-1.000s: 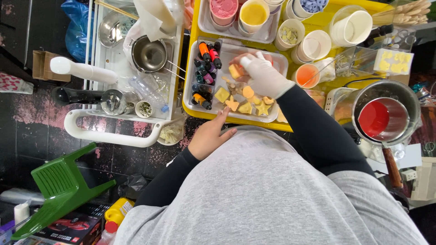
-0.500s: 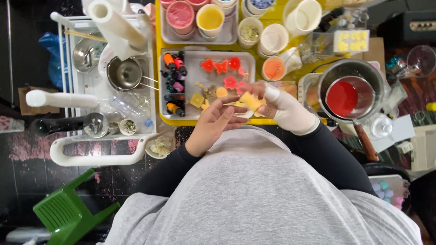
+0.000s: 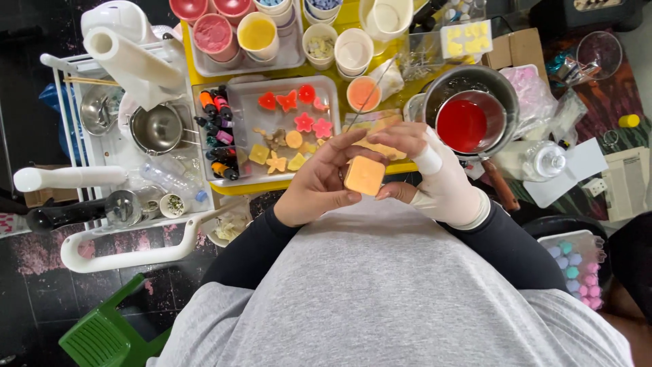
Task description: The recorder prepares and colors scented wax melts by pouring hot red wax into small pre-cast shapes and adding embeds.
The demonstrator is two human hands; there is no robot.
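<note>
The person holds a small square block of pale orange wax (image 3: 365,175) in front of the belly, just on the near side of the clear plastic tray with red and yellow wax shapes (image 3: 239,95). The left hand (image 3: 318,183), bare, closes on the block: the thumb presses on its lower left corner and the fingers lie along its upper left edge. The right hand (image 3: 435,177), wrapped in a white bandage, touches the block on its right side with the thumb, while its other fingers are spread loose above it and hold a thin wire or stick that points away.

In my judgement the grip is light and only at the edges, so the block could slip and fall to the lap or to the dark floor; the smooth wax and the stiff bandaged hand would cause this.

To the right of the tray stands a metal pot with red liquid wax (image 3: 468,122), near the right wrist; a quick move could knock it. Behind the tray are cups with coloured wax (image 3: 258,34), and at its left edge small dye bottles (image 3: 216,132), so there is little free place to put the block down.
</note>
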